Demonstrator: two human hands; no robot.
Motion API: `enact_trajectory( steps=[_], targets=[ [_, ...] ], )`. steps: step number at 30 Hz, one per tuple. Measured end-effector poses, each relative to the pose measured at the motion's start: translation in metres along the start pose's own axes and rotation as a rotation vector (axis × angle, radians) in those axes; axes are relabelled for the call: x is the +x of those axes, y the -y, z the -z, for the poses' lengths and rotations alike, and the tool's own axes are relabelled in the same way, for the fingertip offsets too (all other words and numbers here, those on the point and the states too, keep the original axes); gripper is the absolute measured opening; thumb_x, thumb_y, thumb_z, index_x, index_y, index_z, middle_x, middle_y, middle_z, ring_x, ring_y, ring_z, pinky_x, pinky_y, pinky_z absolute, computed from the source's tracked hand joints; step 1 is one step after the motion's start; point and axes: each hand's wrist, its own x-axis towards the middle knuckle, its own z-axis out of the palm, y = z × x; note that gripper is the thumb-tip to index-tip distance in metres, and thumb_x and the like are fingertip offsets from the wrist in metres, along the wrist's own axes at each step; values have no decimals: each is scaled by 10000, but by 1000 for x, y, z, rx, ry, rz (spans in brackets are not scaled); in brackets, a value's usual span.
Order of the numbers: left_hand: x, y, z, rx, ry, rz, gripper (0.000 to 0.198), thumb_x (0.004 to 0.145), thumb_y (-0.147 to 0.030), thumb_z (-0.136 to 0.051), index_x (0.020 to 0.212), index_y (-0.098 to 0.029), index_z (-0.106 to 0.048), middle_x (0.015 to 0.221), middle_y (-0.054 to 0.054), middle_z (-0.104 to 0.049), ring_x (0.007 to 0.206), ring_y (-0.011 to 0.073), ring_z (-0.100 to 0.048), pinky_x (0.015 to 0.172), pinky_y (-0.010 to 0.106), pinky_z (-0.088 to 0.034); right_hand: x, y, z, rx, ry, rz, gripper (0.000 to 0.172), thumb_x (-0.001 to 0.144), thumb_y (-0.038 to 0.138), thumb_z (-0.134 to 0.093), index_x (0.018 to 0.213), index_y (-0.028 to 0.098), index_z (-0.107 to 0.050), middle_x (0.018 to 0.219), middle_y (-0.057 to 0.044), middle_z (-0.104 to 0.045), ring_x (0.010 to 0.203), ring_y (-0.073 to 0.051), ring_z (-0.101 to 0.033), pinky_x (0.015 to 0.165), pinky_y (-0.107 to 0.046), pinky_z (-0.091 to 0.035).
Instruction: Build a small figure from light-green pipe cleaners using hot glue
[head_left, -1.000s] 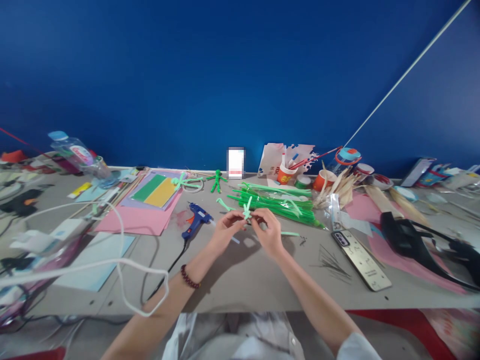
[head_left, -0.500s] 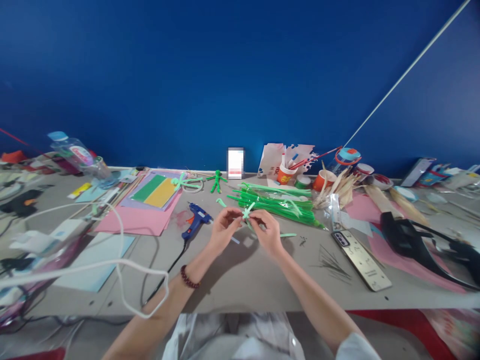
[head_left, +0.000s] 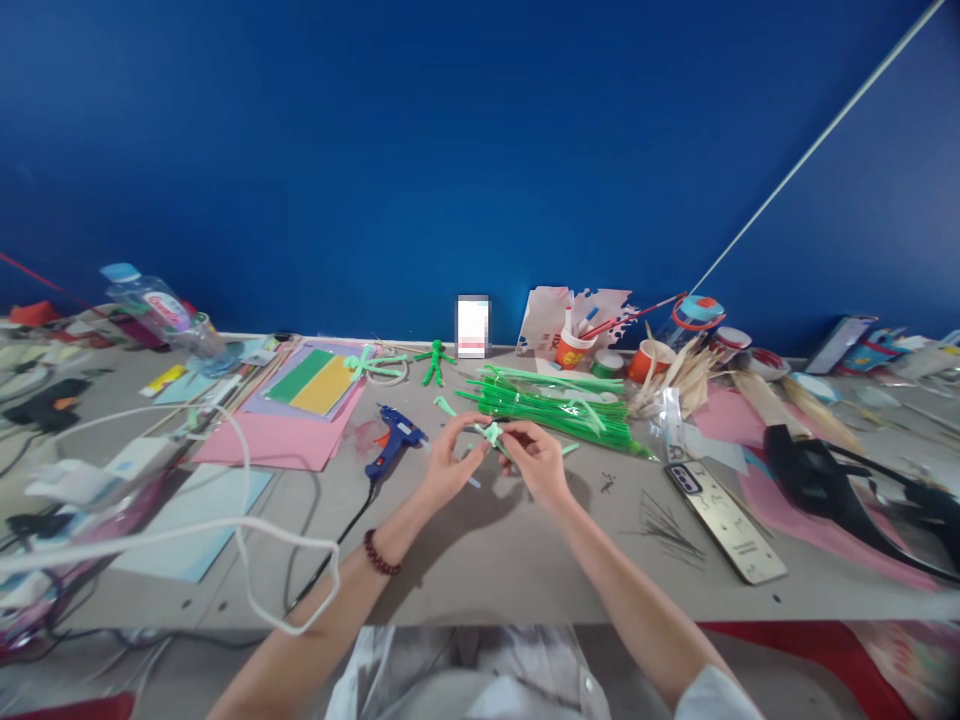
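Between my two hands is a pale green pipe cleaner (head_left: 492,434), twisted into a small knot with short arms. My left hand (head_left: 454,458) grips its left side between thumb and fingers. On the other side, the thumb and fingers of my right hand (head_left: 534,460) are pinched on the same piece. Part of the piece is hidden by my fingers. Just beyond my hands lies a bundle of green pipe cleaners (head_left: 555,408). A finished-looking green pipe cleaner figure (head_left: 433,362) stands farther back, and a pale green one (head_left: 367,364) rests on the sheets to its left.
A blue glue gun (head_left: 394,440) with a cord lies left of my hands. A phone (head_left: 726,522) and thin dark wires (head_left: 667,528) lie at right. Coloured sheets (head_left: 277,440) and a white cable (head_left: 247,530) occupy the left; cups (head_left: 576,350) stand at the back.
The pale green piece has turned and looks more bunched in my fingers. My left fingers have spread a little, and my right hand has shifted slightly. The view has moved slightly.
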Motion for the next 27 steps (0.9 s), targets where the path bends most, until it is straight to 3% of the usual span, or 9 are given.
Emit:
enact_trajectory(
  steps=[4,9,14,18,23,27],
  targets=[
    [0,9,0,32,45,59,184,689,-299,-705,841,-194,-701,875,67,-682,872,214,-591,857,340,-423,3,4,1,134,21,4,232,705,381,-688,826,193,-626,585,18,-596,461,-117,-546,367,-228,-462],
    [-1,11,-3,-148,59,154,203,730,-357,-674,834,-184,-690,831,53,-675,787,181,-592,768,306,-448,-1,11,1,145,116,21,295,704,378,-689,939,223,-600,775,-24,-662,577,-146,-593,456,-267,-505],
    [0,9,-4,-302,35,241,211,733,-372,-670,835,-191,-637,674,-2,-596,630,118,-541,634,248,-439,-8,13,4,-267,137,253,233,776,334,-609,987,243,-649,860,-43,-666,614,-135,-538,603,-286,-485],
    [1,10,-3,-425,34,337,237,746,-383,-648,864,-188,-583,578,-54,-473,493,65,-433,510,206,-376,-9,9,4,-523,59,413,181,787,281,-587,939,264,-683,762,-15,-657,534,-120,-443,568,-264,-417],
    [2,9,-4,-502,28,355,244,743,-381,-657,801,-171,-545,590,-58,-455,461,40,-405,467,190,-341,-9,9,1,-505,2,382,185,796,281,-577,947,236,-673,717,-9,-633,515,-116,-446,522,-249,-381],
    [2,6,-3,-489,5,408,257,739,-399,-657,778,-172,-543,604,-45,-506,449,48,-450,425,187,-332,-7,10,-1,-397,-6,273,188,815,301,-557,952,215,-654,819,-43,-659,638,-155,-583,562,-255,-430]
  ],
)
